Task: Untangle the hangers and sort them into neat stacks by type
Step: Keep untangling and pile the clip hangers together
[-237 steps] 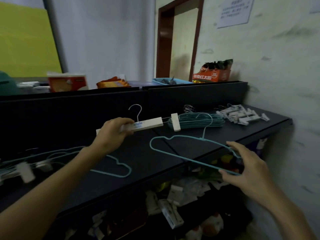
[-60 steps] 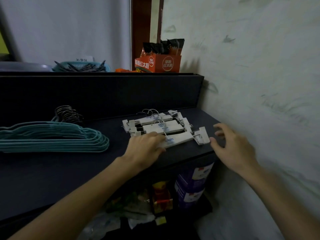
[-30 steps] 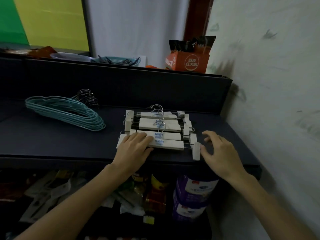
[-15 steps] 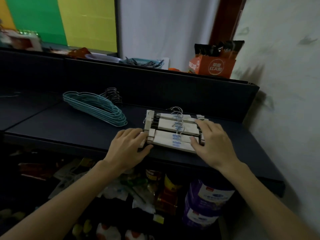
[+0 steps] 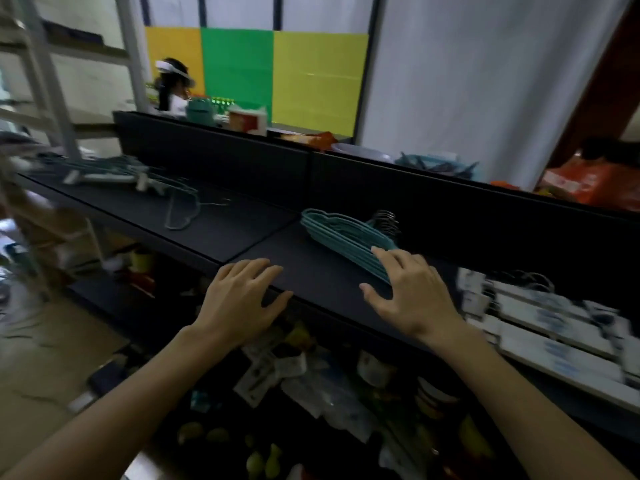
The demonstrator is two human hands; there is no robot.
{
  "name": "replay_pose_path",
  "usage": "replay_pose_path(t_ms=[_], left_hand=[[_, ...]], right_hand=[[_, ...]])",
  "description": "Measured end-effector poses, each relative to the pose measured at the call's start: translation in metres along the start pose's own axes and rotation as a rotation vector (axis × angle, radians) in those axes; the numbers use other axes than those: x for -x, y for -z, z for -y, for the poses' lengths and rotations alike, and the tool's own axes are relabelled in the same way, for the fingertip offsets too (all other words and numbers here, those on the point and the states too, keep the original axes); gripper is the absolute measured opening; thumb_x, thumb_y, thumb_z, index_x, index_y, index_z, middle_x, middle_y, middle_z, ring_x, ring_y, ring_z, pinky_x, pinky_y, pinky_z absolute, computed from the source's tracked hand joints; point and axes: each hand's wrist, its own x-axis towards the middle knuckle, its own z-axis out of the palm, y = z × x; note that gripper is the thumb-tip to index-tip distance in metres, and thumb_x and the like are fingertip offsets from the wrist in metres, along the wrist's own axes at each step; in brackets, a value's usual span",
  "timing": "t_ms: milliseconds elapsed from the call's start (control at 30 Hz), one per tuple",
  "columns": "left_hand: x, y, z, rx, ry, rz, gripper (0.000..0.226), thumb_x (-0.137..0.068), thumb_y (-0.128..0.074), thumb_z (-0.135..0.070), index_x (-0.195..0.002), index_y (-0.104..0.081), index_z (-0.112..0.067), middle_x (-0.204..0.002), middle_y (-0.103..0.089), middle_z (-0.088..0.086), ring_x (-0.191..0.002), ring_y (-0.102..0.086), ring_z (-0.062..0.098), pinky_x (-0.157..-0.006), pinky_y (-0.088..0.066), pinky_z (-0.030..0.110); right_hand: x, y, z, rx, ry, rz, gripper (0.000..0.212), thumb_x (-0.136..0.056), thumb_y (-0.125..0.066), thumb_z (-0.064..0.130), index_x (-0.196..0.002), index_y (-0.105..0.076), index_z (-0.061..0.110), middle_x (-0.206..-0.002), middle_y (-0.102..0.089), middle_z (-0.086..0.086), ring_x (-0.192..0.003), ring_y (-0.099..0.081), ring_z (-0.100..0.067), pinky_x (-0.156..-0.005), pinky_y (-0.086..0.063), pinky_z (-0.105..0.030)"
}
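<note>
Half a second before, both my hands had been squaring up the white clip hangers; by this moment I had let them go and swung left, so they sat blurred at the right edge of the black shelf — that stack looked finished to me. My left hand lay flat on the shelf's near edge, fingers relaxed and straight, holding nothing. My right hand was spread and empty too, its fingertips at the near end of the teal wire stack, whether touching I could not tell. Far left, the remaining tangle of teal and clip hangers waited, with one loose teal hanger just right of it — my next job, I judged.
</note>
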Motion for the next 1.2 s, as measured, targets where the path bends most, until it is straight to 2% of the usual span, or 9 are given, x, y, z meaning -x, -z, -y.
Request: replay_pose_path(t_ms=[267, 533, 833, 967, 1100, 1200], left_hand=[[0.026, 0.037, 0.200, -0.092, 0.168, -0.005, 0.059, -0.084, -0.037, -0.060, -0.117, -0.066, -0.021, -0.120, -0.065, 0.002, -0.111, -0.061, 0.025, -0.091, -0.047, 0.042], [0.033, 0.042, 0.339, -0.098, 0.301, -0.009, 0.057, -0.084, -0.036, -0.061, -0.115, -0.066, -0.024, -0.122, -0.064, 0.001, -0.113, -0.059, 0.026, -0.091, -0.046, 0.045], [-0.039, -0.006, 0.477, -0.095, 0.288, 0.028, 0.056, -0.083, -0.038, -0.058, -0.113, -0.067, -0.020, -0.116, -0.066, 0.001, -0.105, -0.063, 0.027, -0.083, -0.048, 0.044], [-0.084, -0.022, 0.535, -0.107, 0.282, 0.074, 0.063, -0.084, -0.032, -0.062, -0.118, -0.065, -0.021, -0.121, -0.064, 0.001, -0.111, -0.061, 0.026, -0.088, -0.046, 0.044], [-0.121, -0.039, 0.595, -0.109, 0.271, 0.096, 0.066, -0.084, -0.030, -0.063, -0.120, -0.064, -0.021, -0.122, -0.063, 0.000, -0.112, -0.060, 0.026, -0.090, -0.046, 0.044], [-0.144, -0.056, 0.638, -0.079, 0.258, 0.104, 0.066, -0.084, -0.029, -0.064, -0.122, -0.062, -0.021, -0.124, -0.062, 0.000, -0.113, -0.059, 0.027, -0.091, -0.045, 0.045]], right_hand=[[-0.105, -0.063, 0.172, -0.110, 0.128, 0.022, 0.068, -0.092, -0.044, 0.056, -0.150, -0.024, 0.025, -0.140, -0.042, -0.002, -0.127, -0.038, -0.024, -0.101, -0.034, -0.037], [-0.202, -0.119, 0.288, -0.178, 0.182, 0.045, 0.066, -0.092, -0.044, 0.055, -0.148, -0.027, 0.024, -0.137, -0.046, -0.002, -0.123, -0.043, -0.021, -0.098, -0.037, -0.035], [-0.350, -0.190, 0.336, -0.199, 0.140, 0.070, 0.067, -0.090, -0.045, 0.057, -0.146, -0.030, 0.024, -0.135, -0.048, -0.005, -0.122, -0.046, -0.025, -0.096, -0.043, -0.039], [-0.417, -0.206, 0.343, -0.243, 0.068, 0.105, 0.067, -0.089, -0.047, 0.058, -0.145, -0.031, 0.025, -0.136, -0.048, -0.006, -0.123, -0.047, -0.026, -0.095, -0.045, -0.040], [-0.470, -0.225, 0.347, -0.285, -0.008, 0.188, 0.070, -0.086, -0.053, 0.061, -0.144, -0.033, 0.027, -0.136, -0.049, -0.007, -0.122, -0.050, -0.025, -0.093, -0.047, -0.038], [-0.503, -0.242, 0.353, -0.339, -0.049, 0.287, 0.074, -0.083, -0.058, 0.061, -0.144, -0.034, 0.027, -0.138, -0.048, -0.006, -0.123, -0.049, -0.024, -0.097, -0.046, -0.038]])
